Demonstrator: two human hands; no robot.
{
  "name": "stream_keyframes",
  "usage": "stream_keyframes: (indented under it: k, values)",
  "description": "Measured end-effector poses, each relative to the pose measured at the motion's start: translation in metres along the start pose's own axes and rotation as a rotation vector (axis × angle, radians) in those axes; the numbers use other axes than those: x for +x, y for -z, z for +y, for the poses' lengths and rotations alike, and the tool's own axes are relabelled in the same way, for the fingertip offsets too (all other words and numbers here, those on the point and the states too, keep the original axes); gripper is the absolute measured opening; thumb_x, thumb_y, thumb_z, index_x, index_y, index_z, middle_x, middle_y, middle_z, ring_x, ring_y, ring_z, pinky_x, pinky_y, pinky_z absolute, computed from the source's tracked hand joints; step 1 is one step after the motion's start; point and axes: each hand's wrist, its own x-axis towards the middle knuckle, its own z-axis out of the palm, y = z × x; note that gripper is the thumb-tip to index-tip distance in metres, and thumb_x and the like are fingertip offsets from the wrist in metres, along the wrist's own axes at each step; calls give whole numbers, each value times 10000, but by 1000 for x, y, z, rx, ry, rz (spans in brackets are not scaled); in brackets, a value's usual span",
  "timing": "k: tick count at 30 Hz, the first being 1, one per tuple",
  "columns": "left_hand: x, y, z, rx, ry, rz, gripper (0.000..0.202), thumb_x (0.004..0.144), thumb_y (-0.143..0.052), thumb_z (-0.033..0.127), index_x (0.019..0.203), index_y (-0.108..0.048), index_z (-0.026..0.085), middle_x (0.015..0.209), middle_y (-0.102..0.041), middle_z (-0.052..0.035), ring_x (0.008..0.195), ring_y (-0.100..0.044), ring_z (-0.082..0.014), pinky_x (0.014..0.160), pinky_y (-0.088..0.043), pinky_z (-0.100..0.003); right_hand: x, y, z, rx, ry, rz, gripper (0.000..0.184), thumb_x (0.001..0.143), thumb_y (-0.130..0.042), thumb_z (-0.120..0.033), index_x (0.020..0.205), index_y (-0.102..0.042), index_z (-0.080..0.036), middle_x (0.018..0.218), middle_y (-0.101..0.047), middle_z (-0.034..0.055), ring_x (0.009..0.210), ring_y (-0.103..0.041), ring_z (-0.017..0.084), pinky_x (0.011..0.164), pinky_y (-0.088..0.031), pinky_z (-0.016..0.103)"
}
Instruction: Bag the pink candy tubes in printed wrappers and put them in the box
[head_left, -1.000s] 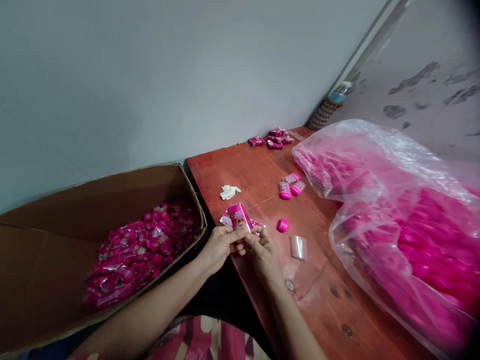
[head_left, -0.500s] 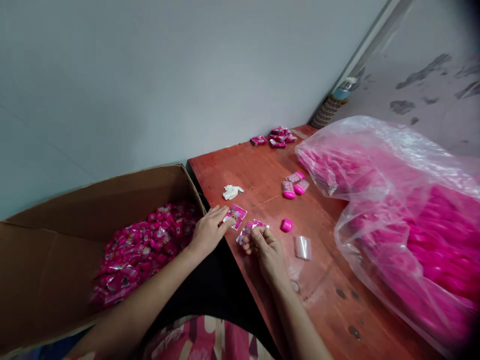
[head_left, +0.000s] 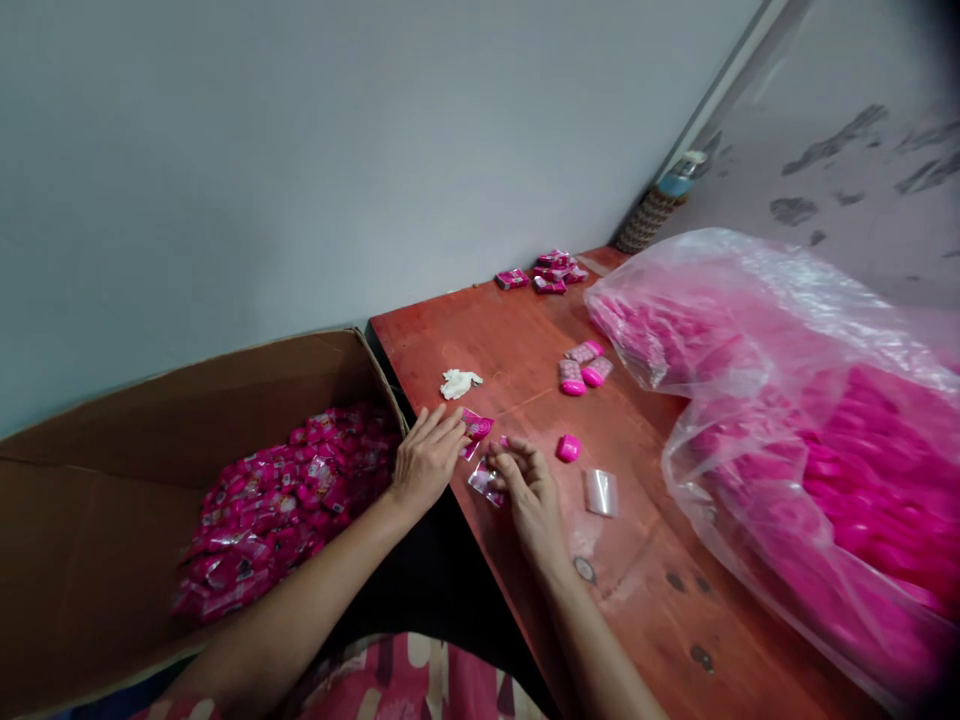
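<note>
My left hand (head_left: 429, 458) lies at the table's left edge, fingers stretched over a pink printed packet (head_left: 477, 426). Part of that packet shows beyond the fingertips. My right hand (head_left: 531, 488) is closed, thumb against curled fingers, on a second shiny pink printed packet (head_left: 486, 484); the fingers cover much of it. A small bright pink plastic piece (head_left: 568, 448) sits to the right of this hand. Beyond it lies a clear plastic piece or pouch (head_left: 601, 493). Farther back are several pink pieces with patterned ends (head_left: 572, 377).
On my left stands a cardboard box (head_left: 82, 520) holding many pink packets (head_left: 285, 510). A big clear bag (head_left: 720, 260) of pink parts covers the table's right side. White crumpled scrap (head_left: 459, 383), wrapped pink packs (head_left: 553, 270) and a bottle (head_left: 664, 200) are farther back on the red table (head_left: 435, 335).
My left hand has slid farther over its packet, covering more of it. My right fingers have shifted on the other packet, which shows less. The whole view has moved slightly.
</note>
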Motion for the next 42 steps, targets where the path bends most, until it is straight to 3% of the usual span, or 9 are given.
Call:
stream_keyframes:
  k: [3,7,13,16,20,25,30,36,42]
  values:
    - [1,4,15,-222,21,-15,262,838,-496,229,1062,-626,184,1163,-598,-78,1152,-484,-225,1021,-325,-420,7,-1,-7,57,37,-10,345,700,-680,-284,984,-491,-230,809,-603,-24,690,-565,110,581,-441,209]
    - [6,12,33,-716,479,-111,355,806,-536,346,1116,-592,183,1115,-625,-96,1017,-579,-227,916,-435,-391,15,6,-16,83,33,-87,287,716,-665,-259,945,-494,-225,642,-559,-67,537,-503,80,499,-380,183]
    - [18,15,40,-1283,906,-364,274,664,-677,374,641,-647,104,627,-624,-35,613,-615,-149,673,-530,-313,23,20,-26,-118,-36,-292,285,728,-643,-278,952,-478,-218,613,-531,-68,485,-476,83,460,-352,187]
    - [18,11,39,-1204,972,-340,270,594,-731,347,573,-637,95,561,-600,-28,549,-595,-129,600,-524,-267,42,35,-39,-496,84,-349,161,801,-547,-311,922,-514,-211,680,-586,-14,567,-540,132,520,-412,239]
    - [15,7,39,-1184,1041,-322,283,581,-740,355,558,-640,91,551,-620,-50,516,-592,-127,544,-510,-237,98,67,-73,-1331,562,-204,275,869,-358,-150,1071,-544,-173,1050,-612,130,942,-557,235,770,-421,357]
    - [15,6,41,-1344,1191,-263,267,583,-756,316,636,-655,74,605,-643,-69,512,-587,-110,497,-496,-195,169,100,-101,-1969,786,-504,379,836,-361,-70,1175,-509,-152,1319,-437,154,1204,-357,308,861,-353,433]
    - [19,10,39,-1562,1348,-79,139,651,-718,195,677,-630,90,634,-639,-53,536,-606,-123,498,-523,-210,186,104,-98,-1914,780,-665,299,850,-382,-97,1056,-578,-188,1190,-566,83,1191,-389,251,926,-303,385]
    - [30,9,37,-1704,1518,216,36,745,-625,134,728,-597,118,683,-650,-48,609,-640,-146,595,-553,-266,132,80,-79,-1738,669,-487,241,900,-352,-256,906,-566,-144,792,-646,100,749,-598,201,662,-428,290]
    - [34,5,45,-1811,1545,299,71,743,-639,172,765,-590,126,703,-657,-58,633,-645,-151,628,-539,-262,23,34,-50,-647,37,-388,277,856,-413,-456,748,-487,-213,560,-555,-19,467,-546,144,430,-411,236]
